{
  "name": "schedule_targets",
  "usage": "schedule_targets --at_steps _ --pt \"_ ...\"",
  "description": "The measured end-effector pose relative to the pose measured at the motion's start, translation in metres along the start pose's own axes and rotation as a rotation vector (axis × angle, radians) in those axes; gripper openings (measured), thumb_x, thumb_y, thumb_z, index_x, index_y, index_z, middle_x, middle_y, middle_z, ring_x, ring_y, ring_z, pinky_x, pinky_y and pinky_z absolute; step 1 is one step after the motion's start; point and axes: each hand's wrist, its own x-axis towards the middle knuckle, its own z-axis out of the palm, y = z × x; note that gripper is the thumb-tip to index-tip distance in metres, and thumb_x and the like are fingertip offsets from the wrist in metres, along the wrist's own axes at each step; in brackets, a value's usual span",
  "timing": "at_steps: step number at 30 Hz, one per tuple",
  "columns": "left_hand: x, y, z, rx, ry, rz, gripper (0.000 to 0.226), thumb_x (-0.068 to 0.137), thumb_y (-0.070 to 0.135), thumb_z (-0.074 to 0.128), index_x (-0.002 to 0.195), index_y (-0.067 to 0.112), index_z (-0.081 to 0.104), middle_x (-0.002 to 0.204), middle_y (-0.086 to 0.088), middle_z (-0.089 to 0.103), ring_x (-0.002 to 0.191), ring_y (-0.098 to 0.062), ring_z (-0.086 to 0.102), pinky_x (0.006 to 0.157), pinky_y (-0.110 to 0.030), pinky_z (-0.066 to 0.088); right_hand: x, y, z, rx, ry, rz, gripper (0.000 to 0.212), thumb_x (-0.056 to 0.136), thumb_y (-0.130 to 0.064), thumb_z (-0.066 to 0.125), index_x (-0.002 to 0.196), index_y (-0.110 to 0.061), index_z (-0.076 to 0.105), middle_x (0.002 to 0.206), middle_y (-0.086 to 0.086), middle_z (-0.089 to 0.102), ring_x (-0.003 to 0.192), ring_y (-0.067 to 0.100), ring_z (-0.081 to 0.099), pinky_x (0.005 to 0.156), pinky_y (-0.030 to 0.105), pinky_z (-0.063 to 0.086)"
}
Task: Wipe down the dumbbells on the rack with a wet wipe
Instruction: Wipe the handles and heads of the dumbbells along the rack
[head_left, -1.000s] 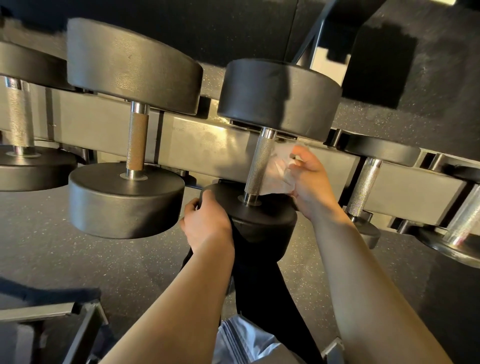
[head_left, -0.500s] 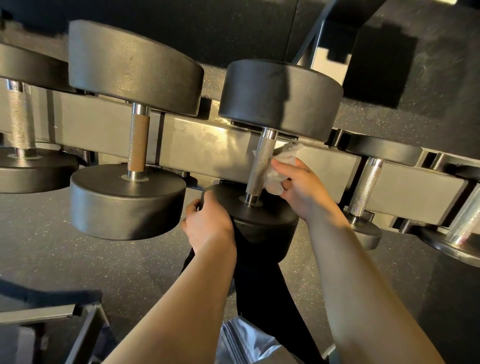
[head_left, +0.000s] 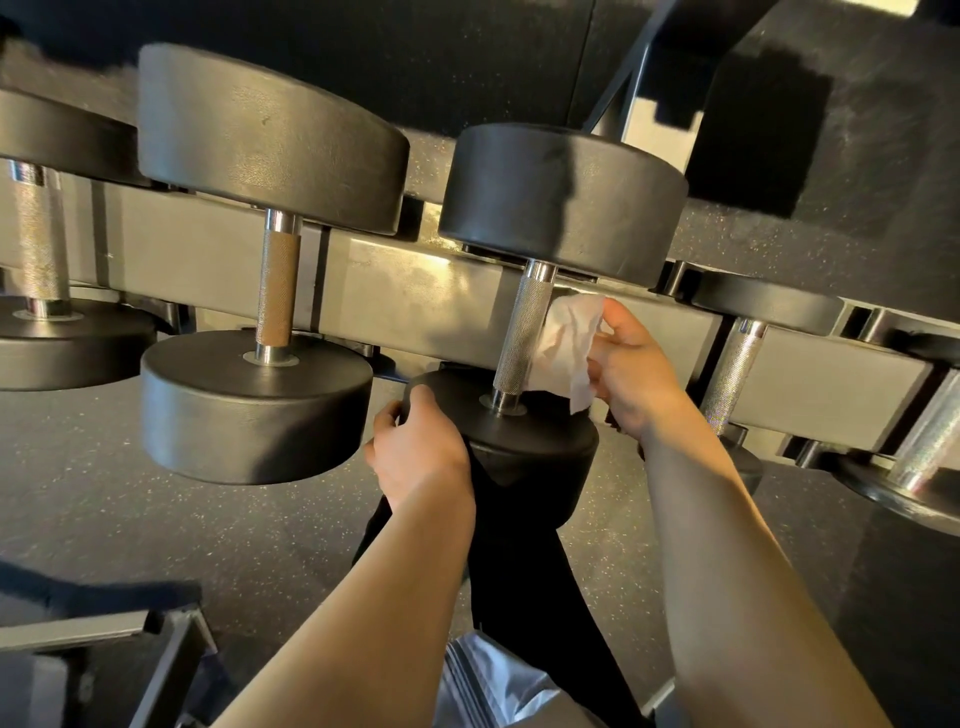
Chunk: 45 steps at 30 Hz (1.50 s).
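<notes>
Speckled gym floor (head_left: 156, 519) lies under the rack (head_left: 415, 306). On it, the left hand (head_left: 421, 452) grips the dumbbell (head_left: 524, 332) by its near head; the right hand (head_left: 634, 374) pinches the wet wipe (head_left: 563, 343) against its handle.

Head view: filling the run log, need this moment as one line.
left hand: grips black dumbbell's near head | right hand: pinches white wet wipe beside knurled steel handle

five dumbbells (head_left: 540, 291) visible on one rack (head_left: 415, 301), partly cut off at both edges, one white wet wipe (head_left: 566, 343), two hands, left hand (head_left: 421, 452), right hand (head_left: 636, 374), one metal frame (head_left: 104, 654) bottom left
</notes>
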Motion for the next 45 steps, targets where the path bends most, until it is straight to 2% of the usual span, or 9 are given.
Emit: schedule_targets --at_steps 5,12,19,23,28,32,37,42,45 --pt "-0.001 0.001 0.000 -0.008 -0.004 -0.002 0.046 0.085 0.044 0.049 0.128 0.030 0.057 0.126 -0.002 0.054 0.097 -0.023 0.053 0.087 -0.040 0.043 0.011 0.001 0.008 -0.166 0.059 0.074 0.030 0.098 -0.019 0.047 0.125 -0.027 0.056 0.112 0.002 0.064 0.098 0.022 0.061 0.068 0.029 0.048" --pt "0.001 0.000 -0.001 -0.026 -0.003 -0.011 0.046 0.085 0.045 0.052 0.128 0.029 0.057 0.126 -0.001 0.055 0.100 -0.023 0.054 0.087 -0.039 0.042 0.013 -0.007 0.049 0.072 0.185 0.263 0.025 0.102 -0.023 0.038 0.110 -0.015 0.060 0.109 0.005 0.060 0.103 0.024 0.055 0.097 0.041 0.043" --pt "0.001 0.000 0.000 -0.024 -0.008 -0.018 0.046 0.088 0.044 0.050 0.131 0.029 0.055 0.129 -0.001 0.054 0.097 -0.022 0.051 0.081 -0.037 0.036 0.011 -0.008 0.046 0.174 0.108 0.156 0.032 0.098 -0.012 0.037 0.098 -0.012 0.068 0.093 0.007 0.071 0.094 0.023 0.066 0.092 0.038 0.051" --pt "-0.002 0.002 -0.001 -0.009 0.001 -0.025 0.045 0.088 0.045 0.050 0.131 0.031 0.055 0.131 -0.001 0.051 0.096 -0.020 0.047 0.080 -0.037 0.035 0.002 -0.017 0.024 -0.109 0.033 0.004 0.034 0.098 -0.007 0.039 0.092 -0.020 0.070 0.081 -0.007 0.074 0.083 0.007 0.068 0.073 0.020 0.052" --pt "-0.001 0.000 0.001 -0.005 0.004 -0.016 0.047 0.086 0.046 0.050 0.130 0.032 0.055 0.131 0.001 0.051 0.094 -0.020 0.047 0.081 -0.037 0.035 0.028 -0.016 0.026 0.071 0.035 0.104 0.029 0.101 -0.019 0.041 0.117 -0.009 0.063 0.111 0.005 0.068 0.108 0.020 0.060 0.105 0.039 0.042" --pt "-0.002 0.002 -0.001 -0.011 -0.007 -0.020 0.048 0.086 0.045 0.050 0.132 0.031 0.054 0.132 0.000 0.051 0.094 -0.021 0.047 0.084 -0.037 0.036 0.020 -0.009 0.056 0.338 0.021 0.112 0.037 0.101 -0.035 0.039 0.095 -0.008 0.063 0.077 0.002 0.065 0.073 0.018 0.059 0.073 0.033 0.049" --pt "-0.005 0.003 -0.001 -0.040 0.005 -0.022 0.046 0.087 0.041 0.052 0.131 0.028 0.056 0.131 -0.002 0.052 0.094 -0.022 0.048 0.082 -0.036 0.035 0.013 0.003 0.040 -0.062 -0.219 0.070 0.057 0.097 -0.055 0.033 0.140 -0.019 0.039 0.131 -0.002 0.054 0.119 0.013 0.051 0.107 0.035 0.037" --pt "-0.006 0.004 -0.001 -0.053 0.017 -0.034 0.043 0.087 0.042 0.053 0.128 0.029 0.057 0.132 -0.002 0.053 0.098 -0.023 0.050 0.088 -0.037 0.039 0.004 0.017 0.026 -0.340 -0.403 0.114 0.048 0.102 -0.030 0.037 0.148 -0.021 0.026 0.144 -0.002 0.043 0.125 0.009 0.044 0.112 0.033 0.031" --pt "-0.007 0.005 -0.002 -0.053 0.029 -0.036 0.044 0.087 0.042 0.053 0.128 0.029 0.058 0.132 -0.001 0.053 0.099 -0.023 0.050 0.095 -0.039 0.041 0.006 0.018 0.028 -0.066 -0.322 0.115 0.042 0.100 -0.014 0.043 0.142 -0.011 0.037 0.131 0.008 0.056 0.109 0.016 0.056 0.092 0.031 0.047"
